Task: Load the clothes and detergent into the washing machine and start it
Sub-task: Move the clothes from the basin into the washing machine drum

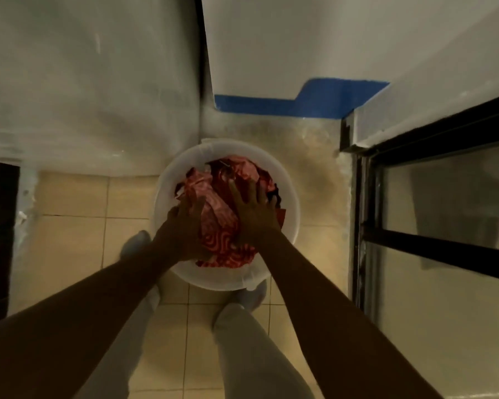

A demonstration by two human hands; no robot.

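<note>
A white round bucket stands on the tiled floor in front of me, filled with red and white patterned clothes. My left hand is curled around the left side of the cloth pile, fingers sunk into the fabric. My right hand lies on the right side of the pile with its fingers spread flat on the clothes. No washing machine or detergent can be made out for certain.
A white wall rises at left. A white appliance-like surface with a blue base strip stands behind the bucket. A black-framed glass door is at right. My legs and shoes are below, on the beige tiles.
</note>
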